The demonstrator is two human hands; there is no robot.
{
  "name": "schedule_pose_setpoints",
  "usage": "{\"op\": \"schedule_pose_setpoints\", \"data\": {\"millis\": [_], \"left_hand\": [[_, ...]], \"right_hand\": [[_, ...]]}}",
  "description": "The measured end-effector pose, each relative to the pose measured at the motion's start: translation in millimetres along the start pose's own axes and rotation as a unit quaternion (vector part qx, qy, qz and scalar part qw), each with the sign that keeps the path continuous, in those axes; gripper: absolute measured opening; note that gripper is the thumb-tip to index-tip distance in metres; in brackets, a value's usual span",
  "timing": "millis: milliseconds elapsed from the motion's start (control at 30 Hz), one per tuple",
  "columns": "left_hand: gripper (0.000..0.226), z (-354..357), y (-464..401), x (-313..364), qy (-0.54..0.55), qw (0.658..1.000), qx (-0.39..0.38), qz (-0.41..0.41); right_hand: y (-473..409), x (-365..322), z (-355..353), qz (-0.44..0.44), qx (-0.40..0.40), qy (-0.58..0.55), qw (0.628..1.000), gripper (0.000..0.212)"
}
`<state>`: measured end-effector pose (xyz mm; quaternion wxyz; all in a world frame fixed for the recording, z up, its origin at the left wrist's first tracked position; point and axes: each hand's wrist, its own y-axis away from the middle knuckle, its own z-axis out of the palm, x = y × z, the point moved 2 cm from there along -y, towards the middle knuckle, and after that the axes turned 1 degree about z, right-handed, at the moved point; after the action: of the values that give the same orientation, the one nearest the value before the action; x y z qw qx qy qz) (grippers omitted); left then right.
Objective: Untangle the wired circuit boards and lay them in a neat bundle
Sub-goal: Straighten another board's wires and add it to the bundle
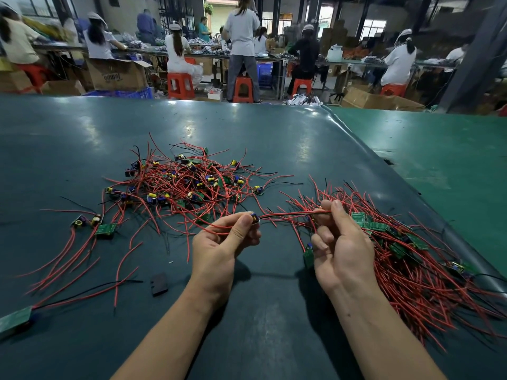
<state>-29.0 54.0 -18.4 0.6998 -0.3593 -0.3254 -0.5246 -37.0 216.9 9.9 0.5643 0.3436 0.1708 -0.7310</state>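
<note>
A tangled pile of small circuit boards with red wires point(186, 185) lies in the middle of the dark green table point(82, 149). My left hand point(219, 248) pinches one small board point(255, 218) between thumb and fingers. Its red wire point(290, 214) runs right to my right hand point(340, 242), which pinches the wire between thumb and forefinger. Another green board point(308, 255) hangs under my right palm. A combed bundle of boards and red wires point(411, 256) lies to the right, behind and beside my right hand.
Loose boards with wires lie at the left point(105, 230), and one green board point(15, 319) sits at the near left edge. A small black piece point(159, 283) lies near my left forearm. The table's right edge point(428, 212) drops off. People work at benches beyond.
</note>
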Motion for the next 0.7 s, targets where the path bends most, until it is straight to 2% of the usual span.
{"op": "schedule_pose_setpoints", "data": {"millis": [133,267,333,400,467,533,600,700], "left_hand": [[0.018,1,0,0,0.017,1.0,0.005,-0.006],[0.018,1,-1,0,0.029,0.999,0.016,-0.004],[0.019,0,-1,0,0.032,0.999,0.02,0.005],[0.017,-3,-2,0,0.011,1.0,0.01,0.02],[0.014,-3,-1,1,-0.045,0.998,-0.024,0.041],[0.017,0,3,0,-0.094,0.992,-0.062,0.053],[0.017,2,4,-2,-0.111,0.99,-0.072,0.054],[0.015,1,2,-1,-0.074,0.996,-0.033,0.045]], "right_hand": [[0,3,-1,-0.015,0.018,0.013,1.0,0.021],[1,2,-2,-0.106,0.031,0.077,0.991,0.017],[4,6,2,-0.081,-0.022,0.091,0.992,0.02],[10,15,6,0.0,-0.077,0.146,0.986,0.031],[17,24,9,0.065,-0.125,0.194,0.971,0.029],[21,29,10,0.071,-0.156,0.202,0.964,0.024],[20,28,10,0.045,-0.153,0.201,0.967,0.019],[10,16,7,0.011,-0.086,0.175,0.981,0.02]]}}
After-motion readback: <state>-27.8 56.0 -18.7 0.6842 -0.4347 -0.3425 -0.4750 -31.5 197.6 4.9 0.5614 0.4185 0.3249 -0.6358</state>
